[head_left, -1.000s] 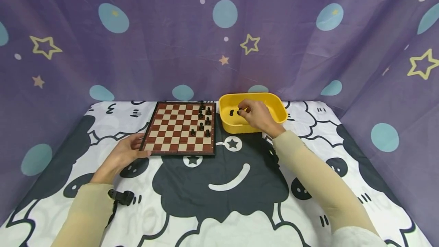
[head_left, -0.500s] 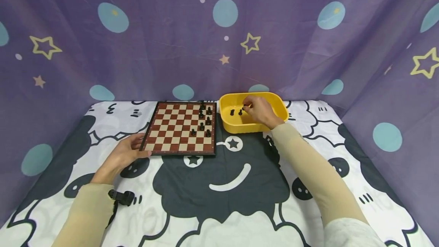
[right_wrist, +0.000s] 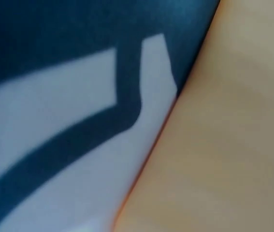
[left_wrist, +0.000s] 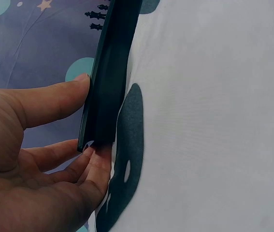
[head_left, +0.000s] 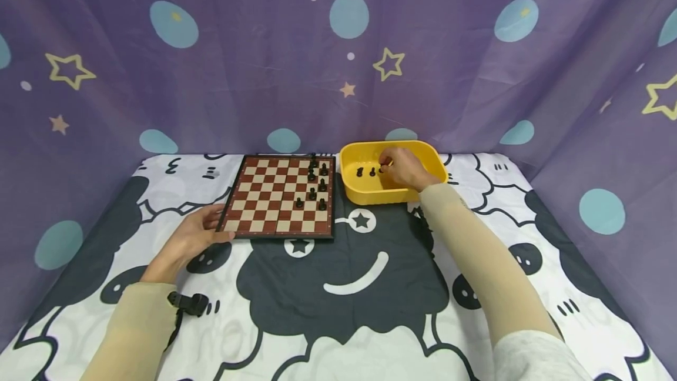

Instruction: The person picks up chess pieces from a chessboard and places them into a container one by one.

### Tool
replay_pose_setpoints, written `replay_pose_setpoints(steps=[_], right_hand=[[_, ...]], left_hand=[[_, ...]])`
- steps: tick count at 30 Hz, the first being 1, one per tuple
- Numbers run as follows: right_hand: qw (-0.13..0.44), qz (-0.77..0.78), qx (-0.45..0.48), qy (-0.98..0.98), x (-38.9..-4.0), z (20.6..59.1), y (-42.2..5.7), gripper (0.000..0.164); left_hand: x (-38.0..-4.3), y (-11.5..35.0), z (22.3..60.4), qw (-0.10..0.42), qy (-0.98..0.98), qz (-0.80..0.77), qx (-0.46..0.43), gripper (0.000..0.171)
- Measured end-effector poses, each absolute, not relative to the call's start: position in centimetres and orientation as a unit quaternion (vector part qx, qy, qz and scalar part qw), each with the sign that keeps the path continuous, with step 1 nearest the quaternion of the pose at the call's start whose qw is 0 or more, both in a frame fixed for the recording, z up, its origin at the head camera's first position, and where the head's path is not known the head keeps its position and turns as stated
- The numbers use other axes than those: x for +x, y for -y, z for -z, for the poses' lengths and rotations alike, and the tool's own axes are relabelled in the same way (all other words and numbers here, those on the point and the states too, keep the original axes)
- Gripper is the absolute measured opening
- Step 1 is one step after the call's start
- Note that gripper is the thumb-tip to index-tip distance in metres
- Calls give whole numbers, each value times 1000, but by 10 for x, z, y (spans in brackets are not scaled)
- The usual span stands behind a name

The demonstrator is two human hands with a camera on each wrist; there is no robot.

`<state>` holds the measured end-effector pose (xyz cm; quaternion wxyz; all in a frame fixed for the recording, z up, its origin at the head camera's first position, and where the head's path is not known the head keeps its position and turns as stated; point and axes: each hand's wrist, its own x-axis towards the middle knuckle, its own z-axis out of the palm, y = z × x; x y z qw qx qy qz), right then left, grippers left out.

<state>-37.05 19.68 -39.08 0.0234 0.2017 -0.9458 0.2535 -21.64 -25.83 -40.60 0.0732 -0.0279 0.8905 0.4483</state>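
Observation:
The chessboard (head_left: 254,207), brown and cream squares in a dark frame, lies on the cloth. My left hand (head_left: 191,239) grips its near left corner, thumb on the upper edge. In the left wrist view, the thumb of my left hand (left_wrist: 45,145) lies at the rim of the board's dark side (left_wrist: 108,72), with fingers around its end. My right hand (head_left: 406,168) reaches into the yellow tub (head_left: 378,197) and pinches a small black chess piece (head_left: 381,170), mostly hidden by the fingertips. Beside it stand a black knight (head_left: 359,172) and a black pawn (head_left: 372,172).
Several black chess pieces (head_left: 312,194) stand on the board's right part. A patterned cloth (head_left: 349,322) covers the table, and a purple curtain (head_left: 238,99) hangs behind. The right wrist view holds only a beige sleeve (right_wrist: 228,145) and cloth.
My right hand has let go of a piece, now standing in the tub, and shifted right to pinch another. My left hand has kept its grip. The head view has shifted slightly.

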Motion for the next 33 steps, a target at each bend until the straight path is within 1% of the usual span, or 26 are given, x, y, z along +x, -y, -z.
replay_pose_setpoints(steps=[8, 21, 33], right_hand=[[-15, -244, 187, 951, -379, 393, -196, 16], [-25, -243, 181, 953, -383, 397, -197, 12], [-26, -260, 179, 949, -379, 387, -198, 19]], left_hand=[[-215, 258, 406, 77, -891, -447, -29, 85], [-214, 257, 404, 77, -889, -450, -35, 85], [-215, 258, 404, 78, -890, -448, -39, 85]])
